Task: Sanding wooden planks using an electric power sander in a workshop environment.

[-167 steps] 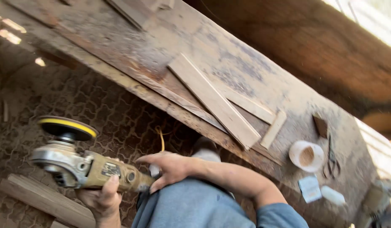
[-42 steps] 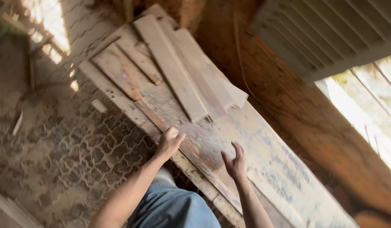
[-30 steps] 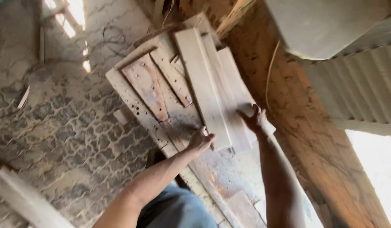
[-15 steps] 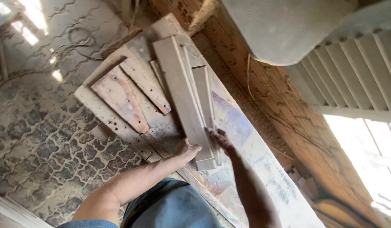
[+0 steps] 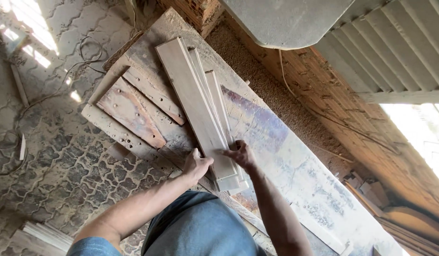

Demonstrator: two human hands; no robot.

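A stack of long pale wooden planks (image 5: 196, 102) lies lengthwise on a worn wooden workbench (image 5: 276, 156). My left hand (image 5: 196, 166) grips the stack's near end from the left side. My right hand (image 5: 241, 155) grips the same end from the right, fingers curled over the top plank. The planks' near ends stick out slightly beyond my hands. My blue trousers (image 5: 200, 227) show below.
Two reddish, hole-dotted boards (image 5: 132, 111) lie on the bench left of the stack. A cable (image 5: 77, 52) snakes across the patterned paved floor. More planks (image 5: 44, 234) lie at the lower left. A brick wall and corrugated sheet rise on the right.
Earlier I held an angle grinder; it is gone from view. My hands reached to the plank stack, closed on its near end, and the stack has shifted slightly toward me.
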